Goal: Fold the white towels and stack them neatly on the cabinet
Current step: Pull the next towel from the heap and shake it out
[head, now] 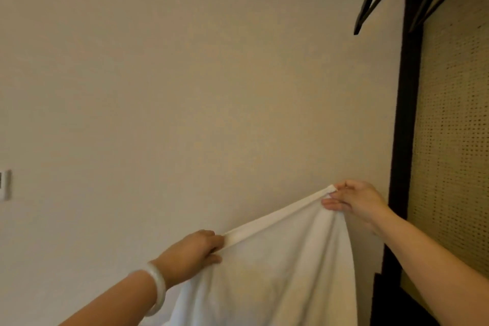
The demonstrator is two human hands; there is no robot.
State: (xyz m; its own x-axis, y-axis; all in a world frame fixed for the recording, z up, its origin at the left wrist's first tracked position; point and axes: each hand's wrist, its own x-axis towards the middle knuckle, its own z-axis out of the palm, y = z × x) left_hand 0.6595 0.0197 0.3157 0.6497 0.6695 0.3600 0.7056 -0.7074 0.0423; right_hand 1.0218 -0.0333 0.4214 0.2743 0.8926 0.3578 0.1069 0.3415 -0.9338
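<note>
A soft white cotton towel (277, 259) hangs spread in the air before the plain beige wall (185, 87), low and right of centre. The left hand (193, 249), with a pale jade-like bangle (158, 288) on its wrist, has its fingers (211, 235) curled round the towel's hemmed top edge. The right hand (356, 202), higher and near the dark wooden frame (406, 114) with its woven cane panel (455, 140), pinches the other corner.

This looks like the opening step: the towel is stretched out and no fold is made yet. Next, the two corners should be brought together evenly. The cabinet is out of view.
</note>
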